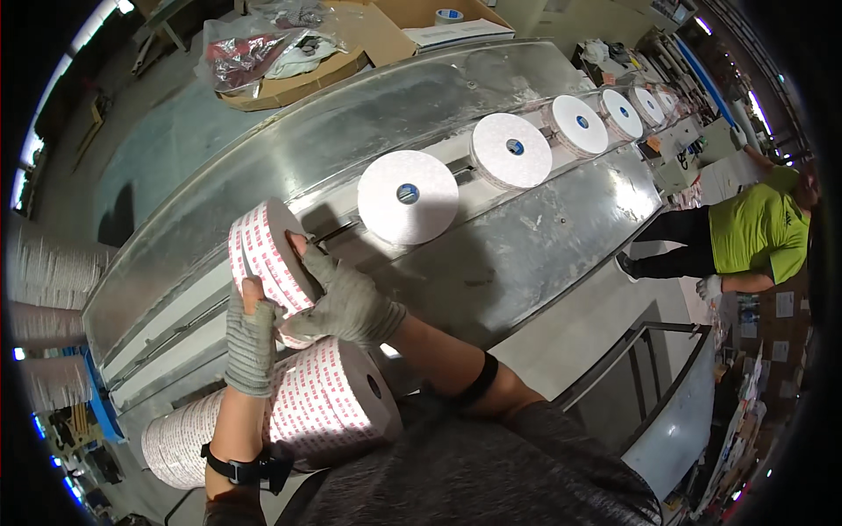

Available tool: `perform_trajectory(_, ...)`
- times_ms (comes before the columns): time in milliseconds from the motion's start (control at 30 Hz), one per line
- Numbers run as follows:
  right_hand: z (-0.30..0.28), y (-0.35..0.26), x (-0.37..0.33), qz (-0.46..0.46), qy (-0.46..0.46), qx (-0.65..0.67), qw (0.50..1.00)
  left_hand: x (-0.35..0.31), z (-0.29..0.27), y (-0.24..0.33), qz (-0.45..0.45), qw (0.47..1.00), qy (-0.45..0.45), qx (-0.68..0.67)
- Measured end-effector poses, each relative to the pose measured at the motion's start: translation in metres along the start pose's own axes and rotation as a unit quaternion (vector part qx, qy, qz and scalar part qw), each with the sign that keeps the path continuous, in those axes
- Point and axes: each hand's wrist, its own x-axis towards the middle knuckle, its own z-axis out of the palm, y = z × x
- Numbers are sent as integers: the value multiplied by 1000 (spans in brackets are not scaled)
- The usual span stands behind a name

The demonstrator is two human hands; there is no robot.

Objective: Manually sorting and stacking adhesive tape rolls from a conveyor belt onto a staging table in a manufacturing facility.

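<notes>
Both my hands wear grey knitted gloves with some fingertips bare. Between them I hold a wide white tape roll [263, 245] with red print round its rim, tilted above the metal table. A dark line runs along its rim; I cannot tell whether it is one roll or two together. My left hand [251, 337] grips its lower near side, thumb up. My right hand [346, 298] is closed round its right side, fingers partly hidden. Just below my hands, a long stack of similar printed rolls [307, 403] lies on its side by my body.
White rolls, including the nearest one [408, 215], lie flat in a row along the metal table [535, 228]. Beyond it, a cardboard box [351, 66] holds plastic wrapping. At right stands a person in a bright yellow-green shirt [759, 228]. A metal-framed cart [671, 438] stands at lower right.
</notes>
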Motion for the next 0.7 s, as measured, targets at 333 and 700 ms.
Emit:
perform_trajectory(333,31,56,42,106,-184,-547,810,-6,-56,5,-21,975,133,-175)
perform_trajectory(700,4,-25,-6,-100,-76,-305,944,-35,-3,34,-2,951,-34,-309)
